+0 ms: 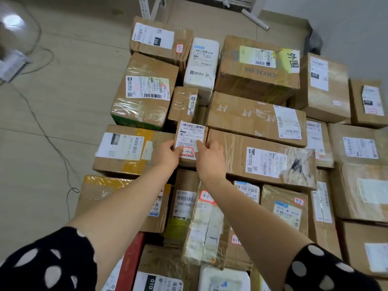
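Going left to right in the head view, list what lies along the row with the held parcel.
Yellow-taped box → left hand → small labelled parcel → right hand → long film-wrapped box → narrow box → right-edge box.

You stand in a parcel depot or pickup point. Taped cardboard parcels crowd the floor from 12 to 6 o'clock, bearing barcode shipping labels and handwritten number stickers. A white rack frame stands near 12 o'clock.

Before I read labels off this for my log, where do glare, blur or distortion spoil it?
Head view: tape glare whitens the taped carton; wide-angle bending warps the edges; the small parcel gripped by left hand and right hand reads fairly sharp.
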